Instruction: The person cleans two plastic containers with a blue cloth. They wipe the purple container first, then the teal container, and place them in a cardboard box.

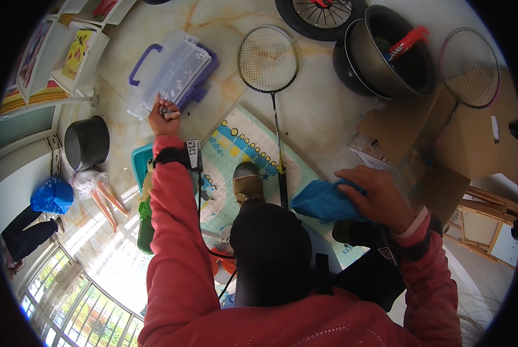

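Observation:
My left hand (165, 118) reaches forward with curled fingers at the near edge of a clear plastic storage box (172, 71) with a purple handle and purple base. Something small and greyish shows between its fingers, too small to name. My right hand (374, 195) grips a blue cloth (328, 201) above the right side of a foam play mat (237, 143). Beneath my left forearm stands a teal plastic bin (141, 157), partly hidden, with a green plastic toy (145, 225) beside it.
A badminton racket (268, 58) lies across floor and mat by my shoe (248, 184). Nested metal pots (363, 65), a cardboard box (406, 126) and a second racket (470, 67) are at the right. Leftward are a dark pot (86, 142), a doll (92, 184) and a bookshelf (85, 56).

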A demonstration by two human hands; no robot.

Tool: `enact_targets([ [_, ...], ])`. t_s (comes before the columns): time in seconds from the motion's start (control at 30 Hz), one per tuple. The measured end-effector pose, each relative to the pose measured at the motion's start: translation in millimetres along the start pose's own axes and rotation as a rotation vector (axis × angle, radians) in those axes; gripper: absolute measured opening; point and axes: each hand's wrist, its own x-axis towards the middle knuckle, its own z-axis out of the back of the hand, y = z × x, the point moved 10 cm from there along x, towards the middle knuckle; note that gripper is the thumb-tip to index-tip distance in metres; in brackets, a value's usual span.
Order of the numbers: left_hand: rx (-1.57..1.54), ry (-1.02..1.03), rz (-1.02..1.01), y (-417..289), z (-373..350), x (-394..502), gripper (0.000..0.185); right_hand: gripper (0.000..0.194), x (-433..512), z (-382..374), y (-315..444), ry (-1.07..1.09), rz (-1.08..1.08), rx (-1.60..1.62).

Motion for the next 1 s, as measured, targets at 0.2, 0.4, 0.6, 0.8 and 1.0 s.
enact_targets([
  [0.2, 0.355, -0.179, -0.181, -48.3, -9.4, -0.2, 0.019, 0.021, -3.1, -0.7, 1.4, 0.001, 0.012, -0.037],
  [0.4, 0.586, -0.25, -0.207, -53.5, -11.5, 4.0, 0.02, 0.022, -2.0, -1.2, 2.7, -0.006, 0.027, -0.052],
  [0.6, -0.03, -0.01, -0.08, -41.3, -24.1, 8.0, 0.021, 0.02, 2.9, -3.2, 0.4, 0.01, 0.03, -0.076],
  [0.8, -0.076, 0.009, -0.147, -42.1, -41.2, 12.0, 0.025, 0.02, 5.0, -5.2, -1.5, 0.02, 0.02, -0.057],
  [1.0, -0.161, -0.074, -0.084, -23.2, -45.6, -19.4, 0.017, 0.019, 2.1, -4.6, 2.6, 0.004, 0.032, -0.07],
])
